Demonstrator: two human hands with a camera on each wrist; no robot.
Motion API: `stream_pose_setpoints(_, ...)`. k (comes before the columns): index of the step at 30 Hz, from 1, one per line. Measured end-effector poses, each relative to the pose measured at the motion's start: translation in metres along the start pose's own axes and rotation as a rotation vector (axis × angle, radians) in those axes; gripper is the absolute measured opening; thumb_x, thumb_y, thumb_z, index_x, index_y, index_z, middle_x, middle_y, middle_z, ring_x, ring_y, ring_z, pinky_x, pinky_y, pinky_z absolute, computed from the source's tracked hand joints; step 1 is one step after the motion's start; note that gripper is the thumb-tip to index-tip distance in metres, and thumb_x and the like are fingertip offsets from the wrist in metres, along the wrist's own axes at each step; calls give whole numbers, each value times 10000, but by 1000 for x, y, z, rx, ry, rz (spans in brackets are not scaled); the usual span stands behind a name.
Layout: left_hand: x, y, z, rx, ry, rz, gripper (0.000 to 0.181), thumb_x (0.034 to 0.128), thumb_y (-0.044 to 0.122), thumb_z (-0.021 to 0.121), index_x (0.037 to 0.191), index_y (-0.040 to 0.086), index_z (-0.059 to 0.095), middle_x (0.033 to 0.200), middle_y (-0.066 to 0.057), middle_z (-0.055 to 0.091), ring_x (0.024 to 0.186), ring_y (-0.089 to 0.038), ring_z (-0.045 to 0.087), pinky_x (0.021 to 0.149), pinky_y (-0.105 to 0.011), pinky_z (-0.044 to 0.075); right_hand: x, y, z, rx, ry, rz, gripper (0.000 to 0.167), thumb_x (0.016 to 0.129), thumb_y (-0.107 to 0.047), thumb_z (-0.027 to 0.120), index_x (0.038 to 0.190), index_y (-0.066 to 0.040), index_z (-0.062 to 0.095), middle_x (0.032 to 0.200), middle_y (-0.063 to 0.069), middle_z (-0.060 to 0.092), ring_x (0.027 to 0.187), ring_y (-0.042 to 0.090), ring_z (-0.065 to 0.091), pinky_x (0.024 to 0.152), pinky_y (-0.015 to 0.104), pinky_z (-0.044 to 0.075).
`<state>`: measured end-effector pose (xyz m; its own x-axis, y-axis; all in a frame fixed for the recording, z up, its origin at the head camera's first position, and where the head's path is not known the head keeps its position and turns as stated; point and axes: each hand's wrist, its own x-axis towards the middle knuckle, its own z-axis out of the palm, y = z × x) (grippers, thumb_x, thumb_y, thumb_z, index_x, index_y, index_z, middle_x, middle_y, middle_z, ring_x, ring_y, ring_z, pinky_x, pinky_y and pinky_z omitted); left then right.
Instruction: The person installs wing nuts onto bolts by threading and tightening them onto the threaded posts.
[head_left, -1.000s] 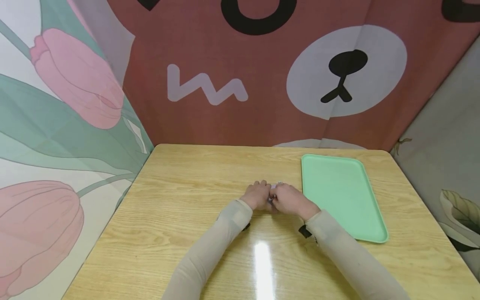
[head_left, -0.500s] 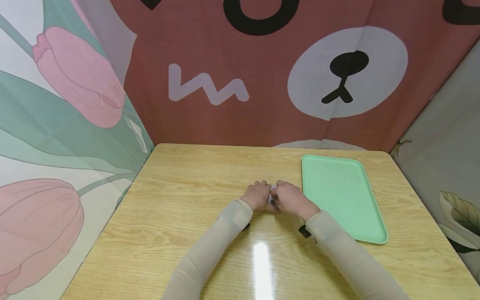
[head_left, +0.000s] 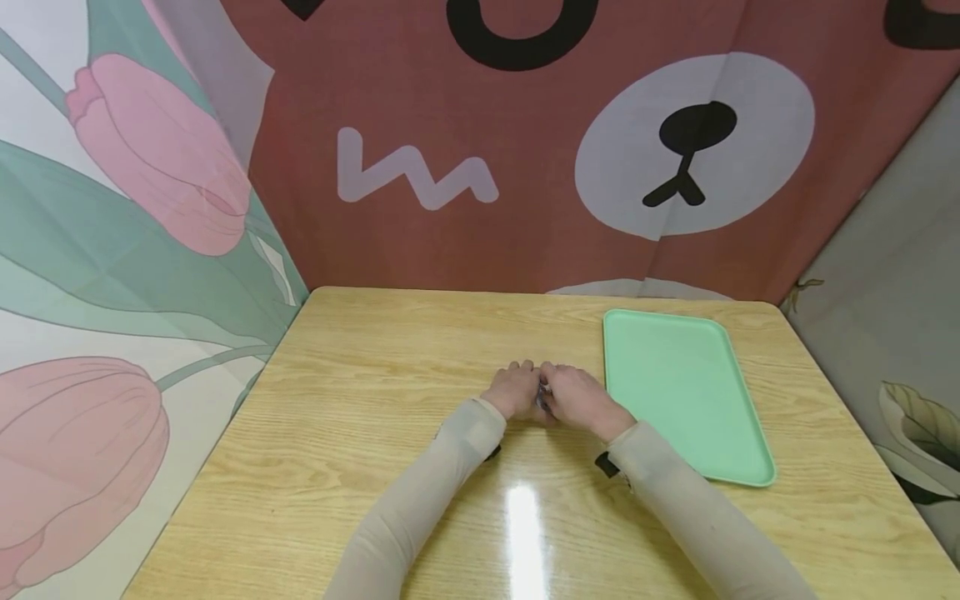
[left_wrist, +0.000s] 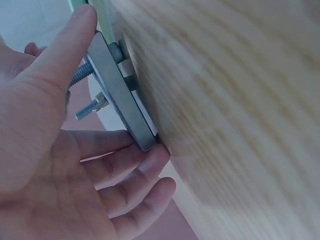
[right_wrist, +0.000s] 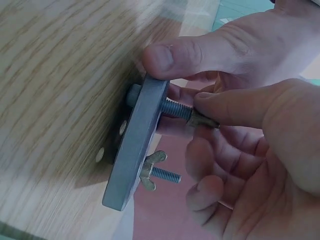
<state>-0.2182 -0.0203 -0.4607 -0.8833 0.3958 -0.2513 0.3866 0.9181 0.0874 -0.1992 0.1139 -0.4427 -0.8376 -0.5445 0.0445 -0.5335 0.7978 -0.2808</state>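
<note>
A grey rectangular plate [right_wrist: 137,145] stands on edge just over the wooden table, with two threaded bolts through it. My left hand [head_left: 515,392] grips the plate's ends; in the left wrist view its thumb and fingers [left_wrist: 115,167] show at opposite ends. One bolt carries a wing nut [right_wrist: 146,172] close against the plate. On the other bolt [right_wrist: 177,108], a second wing nut [right_wrist: 200,120] sits near the free end, pinched by the thumb and fingers of my right hand [head_left: 581,398]. In the head view both hands mostly hide the plate.
A light green tray [head_left: 682,392] lies on the wooden table [head_left: 360,400] to the right of my hands. Behind the table hangs a printed bear cloth [head_left: 420,242], with patterned cloths at both sides.
My right hand's fingers have shifted slightly around the wing nut, and its wrist has turned a little. The left hand and the tray stay in place.
</note>
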Motion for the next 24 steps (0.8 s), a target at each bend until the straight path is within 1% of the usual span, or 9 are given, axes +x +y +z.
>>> stream_pose_setpoints(3,-1,0,1,-25,2,-5,786,681,630,737,1312,211,525,1130,7,509,1001,-174,459,861,-343,428,-1,-1,0,-8,-7,-12,151,894,-115,645,1025,-76,579,852,36,604,747,179,572,640,353,485)
stream_pose_setpoints(5,-1,0,3,-34,9,1,783,676,636,735,1306,220,529,1139,5,509,1013,-180,461,871,-351,427,-2,-1,0,-8,-8,-29,118,894,-112,646,1001,-93,599,836,12,607,735,166,566,648,364,484)
stream_pose_setpoints(7,-1,-1,4,-45,18,11,744,677,638,733,1262,216,550,1130,5,510,1002,-184,464,870,-358,427,-3,1,0,3,-9,-54,54,897,-103,638,949,-114,624,804,-25,605,720,141,564,738,385,491)
stream_pose_setpoints(8,-2,-2,4,-48,23,15,724,677,640,731,1233,208,561,1123,5,512,995,-186,466,865,-361,430,-3,1,-1,10,-11,-65,34,897,-91,629,901,-124,630,772,-43,593,698,128,549,749,387,485)
stream_pose_setpoints(10,-2,-2,3,-36,21,19,659,697,634,720,1166,198,569,1102,7,510,971,-184,466,847,-361,435,-3,1,-2,26,-14,-83,134,889,-60,605,784,-143,606,690,-71,546,631,105,502,779,384,470)
stream_pose_setpoints(12,-3,-3,1,-22,16,18,625,712,627,712,1131,188,561,1088,3,505,958,-182,465,829,-360,440,-3,1,-4,39,-23,-98,205,873,-24,573,718,-158,578,648,-78,508,595,101,457,771,367,453)
stream_pose_setpoints(14,-3,-3,0,-7,9,16,632,718,629,704,1138,182,551,1088,-3,499,959,-182,464,818,-359,445,-4,0,-5,41,-31,-106,220,857,-4,558,697,-154,576,640,-73,490,588,110,428,709,346,431)
stream_pose_setpoints(20,-3,-3,-1,3,1,23,770,699,683,677,1240,155,529,1098,-18,498,952,-193,470,795,-348,456,-5,1,-6,-30,-30,-103,138,881,-33,602,778,-112,646,721,-22,548,648,122,470,607,303,430)
stream_pose_setpoints(24,-3,-2,-2,3,-9,20,824,692,685,681,1280,133,513,1102,-19,494,943,-188,463,787,-340,452,-6,2,-7,-57,-32,-75,84,877,-64,644,819,-110,685,775,9,549,654,124,485,587,290,440)
